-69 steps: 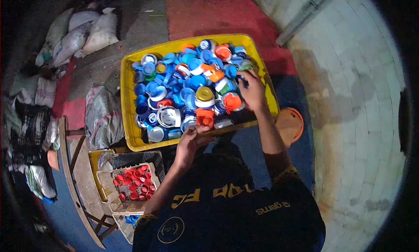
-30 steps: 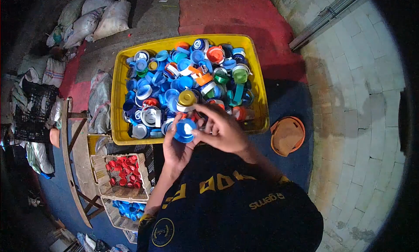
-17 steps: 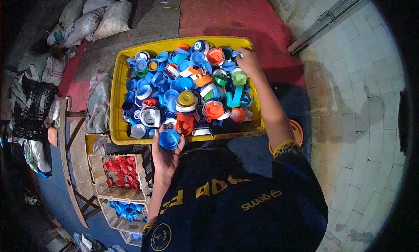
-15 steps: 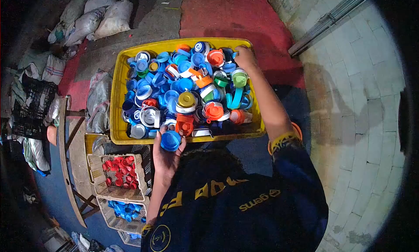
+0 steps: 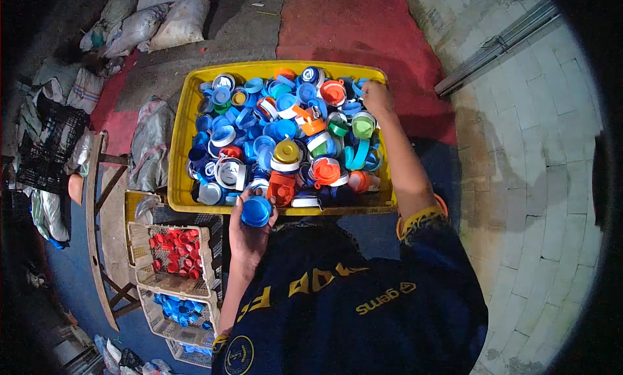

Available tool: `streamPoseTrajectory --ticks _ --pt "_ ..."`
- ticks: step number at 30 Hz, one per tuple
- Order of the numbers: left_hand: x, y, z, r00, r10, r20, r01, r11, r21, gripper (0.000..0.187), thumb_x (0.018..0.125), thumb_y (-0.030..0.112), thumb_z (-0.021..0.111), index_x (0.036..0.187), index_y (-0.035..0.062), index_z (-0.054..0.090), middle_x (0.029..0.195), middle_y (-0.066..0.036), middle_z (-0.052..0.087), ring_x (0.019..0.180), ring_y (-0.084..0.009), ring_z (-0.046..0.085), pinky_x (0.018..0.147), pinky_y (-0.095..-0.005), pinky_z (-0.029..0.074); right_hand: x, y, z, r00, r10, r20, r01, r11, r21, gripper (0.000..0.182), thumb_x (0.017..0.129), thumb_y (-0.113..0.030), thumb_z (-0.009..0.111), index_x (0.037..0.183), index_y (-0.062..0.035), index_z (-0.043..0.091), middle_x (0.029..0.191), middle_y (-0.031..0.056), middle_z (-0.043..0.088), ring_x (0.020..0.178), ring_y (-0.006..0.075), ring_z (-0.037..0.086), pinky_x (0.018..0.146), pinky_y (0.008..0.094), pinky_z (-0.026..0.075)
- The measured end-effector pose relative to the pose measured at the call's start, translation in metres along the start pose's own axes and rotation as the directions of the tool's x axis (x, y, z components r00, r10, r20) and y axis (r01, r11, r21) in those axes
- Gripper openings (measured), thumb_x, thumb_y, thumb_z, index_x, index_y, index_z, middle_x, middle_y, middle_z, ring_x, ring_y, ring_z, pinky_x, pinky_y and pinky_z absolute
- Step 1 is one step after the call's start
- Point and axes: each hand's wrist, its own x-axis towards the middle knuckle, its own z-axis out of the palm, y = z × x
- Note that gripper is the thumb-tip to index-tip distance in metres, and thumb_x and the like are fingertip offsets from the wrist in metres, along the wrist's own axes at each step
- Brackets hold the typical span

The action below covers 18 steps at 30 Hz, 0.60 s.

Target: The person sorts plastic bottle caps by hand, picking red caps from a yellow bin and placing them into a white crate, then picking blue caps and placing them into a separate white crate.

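A yellow tray (image 5: 176,141) is heaped with plastic caps, mostly blue, with some orange, green, white and one gold. My left hand (image 5: 248,235) is at the tray's near edge, its fingers wrapped round a blue cap (image 5: 256,211) with the hollow side up. At the tray's far right corner, my right hand (image 5: 377,97) is closed on a light blue cap (image 5: 358,87), which shows beside the fingertips. A green cap (image 5: 363,124) and an orange cap (image 5: 333,92) lie near that hand.
Left of my body stand a crate (image 5: 139,245) of red caps and a crate (image 5: 152,310) of blue caps. A wooden frame (image 5: 95,238) is beside them. Sacks (image 5: 178,24) lie at the far left, and a block wall (image 5: 532,154) rises on the right.
The view has shifted slightly, so the tray appears a little further right and lower. My right hand stays at the far right corner; my left still holds the blue cap.
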Motion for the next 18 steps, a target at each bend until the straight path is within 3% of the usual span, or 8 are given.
streamPoseTrajectory --ticks 1,4,8,9,10,13,18 --pt "0.002 0.001 0.002 1.0 0.006 -0.002 -0.006 1.0 0.004 0.043 0.1 0.042 0.06 0.129 0.0105 0.054 0.125 -0.008 0.061 0.113 -0.0312 0.064 0.093 -0.0447 0.055 -0.011 0.001 -0.002 0.992 -0.072 -0.105 0.082 0.992 0.092 0.016 0.086 -0.003 0.067 0.101 -0.0029 0.07 0.1 0.0207 0.071 0.097 0.0373 0.07 0.082 0.0459 0.054" --pt "0.008 0.003 0.004 1.0 0.011 0.014 -0.011 1.0 -0.004 0.044 0.101 0.043 0.059 0.13 0.0102 0.054 0.126 -0.009 0.06 0.114 -0.0316 0.064 0.093 -0.0461 0.056 -0.063 -0.024 -0.031 0.978 -0.062 -0.202 0.117 0.954 0.277 0.013 0.087 -0.001 0.067 0.1 -0.0006 0.068 0.095 0.0196 0.071 0.089 0.0321 0.072 0.077 0.0407 0.054" --pt "0.019 -0.001 0.011 0.995 -0.013 0.101 0.02 0.998 -0.066 0.049 0.101 0.048 0.056 0.131 0.0094 0.053 0.129 -0.009 0.059 0.116 -0.0324 0.063 0.096 -0.0483 0.056 -0.148 -0.075 -0.062 0.959 -0.032 -0.283 0.187 0.819 0.542 0.015 0.086 -0.003 0.073 0.099 0.0004 0.068 0.091 0.014 0.07 0.078 0.0187 0.069 0.069 0.032 0.052" --pt "0.021 -0.004 0.016 0.992 -0.02 0.124 0.03 0.996 -0.08 0.05 0.101 0.049 0.055 0.131 0.0091 0.053 0.13 -0.009 0.059 0.116 -0.0326 0.063 0.097 -0.0489 0.056 -0.164 -0.089 -0.069 0.955 -0.027 -0.294 0.198 0.797 0.571 0.014 0.086 -0.003 0.073 0.099 0.0007 0.068 0.091 0.0115 0.07 0.078 0.0195 0.068 0.07 0.0313 0.052" --pt "0.023 -0.005 0.018 0.99 -0.025 0.136 0.035 0.997 -0.068 0.051 0.101 0.05 0.055 0.131 0.0089 0.053 0.131 -0.01 0.059 0.117 -0.0329 0.063 0.098 -0.0493 0.055 -0.175 -0.096 -0.072 0.943 -0.083 -0.323 0.255 0.803 0.539 0.012 0.089 -0.004 0.07 0.1 -0.0005 0.068 0.094 0.0142 0.069 0.083 0.0264 0.07 0.072 0.0344 0.054" --pt "0.028 -0.009 0.028 0.99 -0.038 0.138 0.036 0.999 0.017 0.062 0.097 0.058 0.056 0.133 0.0073 0.053 0.128 -0.009 0.061 0.115 -0.032 0.063 0.098 -0.0505 0.054 -0.202 -0.111 -0.073 0.922 -0.111 -0.371 0.291 0.832 0.473 0.01 0.088 -0.002 0.071 0.098 -0.0019 0.069 0.095 0.0137 0.066 0.088 0.0307 0.068 0.076 0.0379 0.054" --pt "0.034 -0.014 0.034 0.98 -0.088 0.178 0.078 0.995 0.063 0.063 0.096 0.057 0.058 0.137 0.009 0.05 0.136 -0.01 0.056 0.123 -0.0333 0.06 0.103 -0.0544 0.05 -0.234 -0.13 -0.071 0.932 -0.134 -0.337 0.309 0.781 0.542 0.014 0.085 -0.002 0.073 0.099 -0.0036 0.07 0.1 0.012 0.066 0.088 0.0306 0.068 0.077 0.0398 0.054"
